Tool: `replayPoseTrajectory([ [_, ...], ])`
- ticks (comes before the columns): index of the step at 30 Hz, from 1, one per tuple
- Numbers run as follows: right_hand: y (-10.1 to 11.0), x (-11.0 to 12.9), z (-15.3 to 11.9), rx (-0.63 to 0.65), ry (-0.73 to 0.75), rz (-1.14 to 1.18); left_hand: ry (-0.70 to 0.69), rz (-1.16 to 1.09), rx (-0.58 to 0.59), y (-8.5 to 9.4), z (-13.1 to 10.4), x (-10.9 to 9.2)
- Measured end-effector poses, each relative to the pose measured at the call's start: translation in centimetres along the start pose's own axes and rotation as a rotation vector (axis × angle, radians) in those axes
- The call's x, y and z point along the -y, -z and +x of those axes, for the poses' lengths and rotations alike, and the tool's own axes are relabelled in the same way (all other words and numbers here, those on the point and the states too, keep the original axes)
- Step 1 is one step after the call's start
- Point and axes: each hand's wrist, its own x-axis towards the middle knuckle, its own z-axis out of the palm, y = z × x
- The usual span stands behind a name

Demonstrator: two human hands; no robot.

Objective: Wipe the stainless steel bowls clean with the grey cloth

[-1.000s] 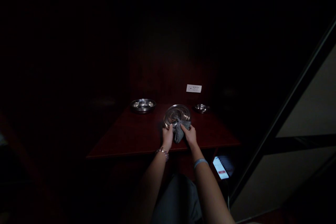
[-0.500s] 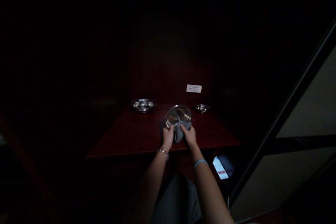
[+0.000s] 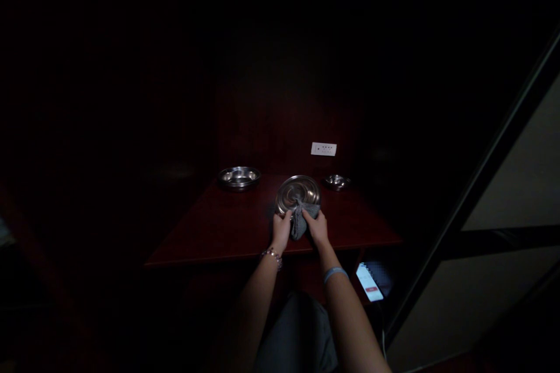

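Note:
A round, shiny metal plate (image 3: 291, 189) is held tilted above the front part of the dark red desk (image 3: 210, 233). My left hand (image 3: 281, 230) is closed on its lower left rim, thumb on the near face. A grey cloth (image 3: 299, 226) lies bunched against the plate's lower right part and hangs below it. My right hand (image 3: 317, 227) grips the cloth, thumb pressing it on the plate near the rim. The fingers behind the plate are hidden.
A metal basin (image 3: 239, 178) stands at the back left of the desk, a smaller metal bowl (image 3: 336, 182) at the back right. A white socket panel (image 3: 324, 149) is on the wall. Below the desk's right side a lit phone (image 3: 370, 282) shows, a cable near it.
Both hands, the plate and the cloth stay in nearly the same place. The whole view has shifted very slightly.

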Motion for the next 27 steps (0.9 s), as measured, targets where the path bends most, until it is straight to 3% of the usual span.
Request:
replayPoseTrajectory([
  [27,-0.07,-0.45,0.2,-0.017,-0.016,-0.012,-0.029,-0.002,0.02,-0.01,0.21,0.54],
])
